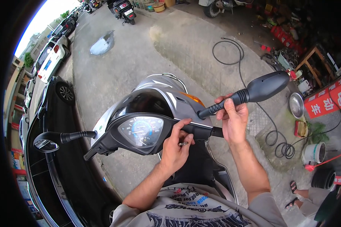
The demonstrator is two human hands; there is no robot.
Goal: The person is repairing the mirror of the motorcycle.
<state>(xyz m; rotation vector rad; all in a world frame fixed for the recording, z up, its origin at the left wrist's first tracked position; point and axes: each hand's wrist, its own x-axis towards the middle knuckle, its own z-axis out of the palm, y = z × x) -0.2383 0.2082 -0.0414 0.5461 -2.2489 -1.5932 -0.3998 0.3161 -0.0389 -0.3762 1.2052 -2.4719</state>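
Note:
A grey scooter [170, 100] is below me, its speedometer [139, 128] to the left of my hands. My right hand [234, 119] grips the ribbed stem of the black right mirror [267, 86], whose base meets the fairing. My left hand [178, 143] is curled at the cockpit's right edge, fingertips against the black trim, holding a small metal tool [183, 144] that is mostly hidden. The left mirror [45, 142] stands out to the left. The black right handlebar end [217, 131] is partly behind my right hand.
Parked cars [49, 62] line the left. Another scooter [124, 11] stands ahead. A black hose [235, 59] snakes over concrete on the right, near a metal basin [295, 104], a bucket [312, 153] and cluttered goods. Another person's sandalled foot [293, 186] is at lower right.

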